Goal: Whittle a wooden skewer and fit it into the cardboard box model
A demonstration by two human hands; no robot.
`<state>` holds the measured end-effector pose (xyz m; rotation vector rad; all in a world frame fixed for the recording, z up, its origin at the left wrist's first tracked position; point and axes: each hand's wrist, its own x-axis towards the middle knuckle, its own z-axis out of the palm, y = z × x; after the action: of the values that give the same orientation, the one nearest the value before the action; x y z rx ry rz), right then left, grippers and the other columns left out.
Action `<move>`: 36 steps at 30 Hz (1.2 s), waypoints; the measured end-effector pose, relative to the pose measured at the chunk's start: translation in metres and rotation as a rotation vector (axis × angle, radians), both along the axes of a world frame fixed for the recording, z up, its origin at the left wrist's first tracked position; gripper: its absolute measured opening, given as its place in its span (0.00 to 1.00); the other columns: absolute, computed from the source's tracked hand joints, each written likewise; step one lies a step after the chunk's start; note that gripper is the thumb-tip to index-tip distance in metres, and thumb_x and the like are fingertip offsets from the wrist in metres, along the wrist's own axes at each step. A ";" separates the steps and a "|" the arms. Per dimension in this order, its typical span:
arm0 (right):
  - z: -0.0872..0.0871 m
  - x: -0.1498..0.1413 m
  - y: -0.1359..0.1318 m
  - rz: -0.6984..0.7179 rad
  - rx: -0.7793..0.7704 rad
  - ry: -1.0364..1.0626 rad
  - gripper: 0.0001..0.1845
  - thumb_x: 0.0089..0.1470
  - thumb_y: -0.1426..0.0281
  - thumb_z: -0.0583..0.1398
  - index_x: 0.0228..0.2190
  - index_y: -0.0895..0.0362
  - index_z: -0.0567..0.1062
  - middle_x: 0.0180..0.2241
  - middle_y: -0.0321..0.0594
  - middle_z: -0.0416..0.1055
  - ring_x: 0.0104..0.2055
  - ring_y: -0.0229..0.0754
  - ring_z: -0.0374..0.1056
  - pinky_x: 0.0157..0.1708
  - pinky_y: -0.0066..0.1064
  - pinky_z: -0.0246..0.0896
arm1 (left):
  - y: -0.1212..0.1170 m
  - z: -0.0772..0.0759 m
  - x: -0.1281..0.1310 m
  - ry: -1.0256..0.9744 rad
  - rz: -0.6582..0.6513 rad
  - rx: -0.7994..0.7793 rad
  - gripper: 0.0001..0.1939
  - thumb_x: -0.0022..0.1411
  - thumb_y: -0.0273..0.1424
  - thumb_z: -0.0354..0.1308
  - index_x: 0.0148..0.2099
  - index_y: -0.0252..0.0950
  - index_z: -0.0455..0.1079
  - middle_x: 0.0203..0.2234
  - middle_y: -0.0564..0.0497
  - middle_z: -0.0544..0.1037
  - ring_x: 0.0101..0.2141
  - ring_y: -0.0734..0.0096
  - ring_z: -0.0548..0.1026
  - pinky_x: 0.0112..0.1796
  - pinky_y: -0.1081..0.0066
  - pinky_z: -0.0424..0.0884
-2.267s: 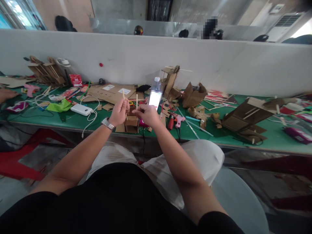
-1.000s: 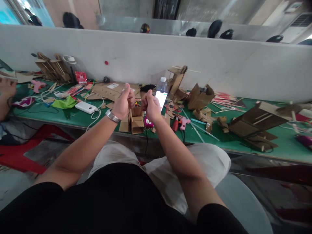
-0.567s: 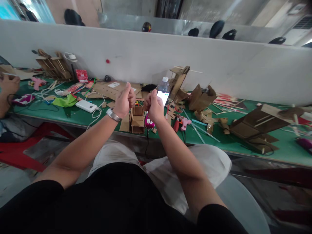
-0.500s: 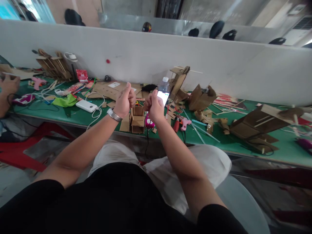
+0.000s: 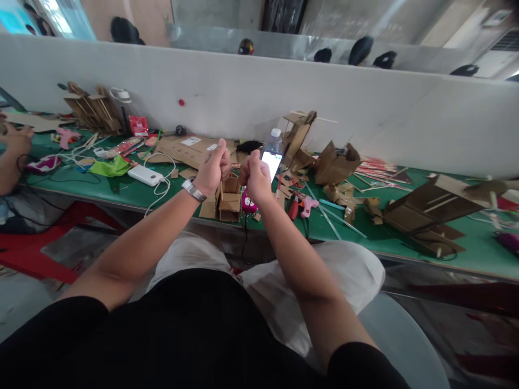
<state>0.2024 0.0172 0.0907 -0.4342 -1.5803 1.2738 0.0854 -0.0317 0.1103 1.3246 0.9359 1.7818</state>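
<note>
My left hand (image 5: 213, 168), with a metal watch (image 5: 193, 190) on its wrist, is closed with the thumb on top. Close to its right, my right hand (image 5: 256, 175) is closed in the same way, and the two are apart. Whatever lies inside the curled fingers is hidden. Below and between them stands a small open cardboard box structure (image 5: 230, 204) at the table's front edge. A lit phone (image 5: 271, 162) leans against a plastic bottle (image 5: 274, 141) just behind my right hand. Partly covered by that hand is a magenta object (image 5: 248, 202).
On the green table (image 5: 105, 189) are a white power bank (image 5: 145, 175) with cable, a pink glue gun (image 5: 308, 205), and a cardboard model (image 5: 433, 208). A white partition (image 5: 227, 92) runs behind. Another person's hand (image 5: 16, 140) is at far left.
Earlier, each hand held a thin wooden stick upright; now no stick shows, and both hands are curled thumbs-up. Lately my left hand has moved slightly right, towards the right hand.
</note>
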 end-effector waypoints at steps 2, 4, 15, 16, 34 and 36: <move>-0.001 -0.001 -0.003 -0.013 0.015 0.006 0.38 0.54 0.30 0.46 0.20 0.51 0.50 0.19 0.29 0.47 0.19 0.34 0.47 0.19 0.29 0.46 | -0.001 0.000 0.001 0.005 -0.021 0.005 0.36 0.64 0.63 0.48 0.21 0.40 0.45 0.12 0.60 0.46 0.12 0.81 0.48 0.14 0.72 0.44; -0.001 -0.002 -0.006 -0.024 0.028 0.006 0.39 0.53 0.29 0.45 0.19 0.51 0.51 0.19 0.30 0.48 0.20 0.34 0.48 0.19 0.30 0.46 | -0.001 -0.001 0.002 0.006 -0.049 0.017 0.35 0.65 0.62 0.49 0.21 0.40 0.45 0.12 0.61 0.45 0.11 0.81 0.47 0.14 0.72 0.44; -0.005 -0.003 -0.007 -0.028 0.056 -0.036 0.39 0.53 0.29 0.42 0.19 0.52 0.52 0.19 0.30 0.49 0.20 0.34 0.47 0.20 0.30 0.45 | 0.000 -0.003 0.002 0.056 -0.062 0.015 0.36 0.65 0.62 0.48 0.21 0.40 0.45 0.11 0.60 0.46 0.11 0.80 0.46 0.15 0.71 0.42; -0.006 -0.003 -0.007 -0.022 0.060 -0.037 0.39 0.53 0.29 0.43 0.19 0.52 0.52 0.19 0.30 0.49 0.20 0.33 0.47 0.20 0.30 0.45 | 0.000 -0.003 0.001 0.054 -0.068 0.015 0.35 0.66 0.61 0.48 0.21 0.40 0.45 0.11 0.60 0.46 0.11 0.80 0.46 0.15 0.71 0.42; -0.009 -0.001 -0.005 0.058 0.080 0.002 0.39 0.54 0.31 0.48 0.17 0.53 0.55 0.18 0.30 0.50 0.20 0.33 0.48 0.20 0.29 0.47 | 0.001 -0.006 -0.001 0.028 -0.090 0.009 0.34 0.67 0.60 0.48 0.21 0.40 0.46 0.11 0.61 0.46 0.11 0.80 0.45 0.15 0.72 0.41; -0.009 -0.001 -0.005 0.065 0.078 0.009 0.39 0.54 0.31 0.48 0.17 0.53 0.54 0.17 0.29 0.50 0.19 0.32 0.48 0.20 0.28 0.46 | 0.002 -0.008 -0.001 0.029 -0.087 0.020 0.34 0.66 0.60 0.49 0.21 0.40 0.46 0.11 0.61 0.47 0.11 0.81 0.45 0.14 0.72 0.41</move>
<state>0.2014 0.0118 0.0820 -0.3300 -1.6415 1.2564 0.0846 -0.0299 0.1026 1.3855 0.8654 1.7144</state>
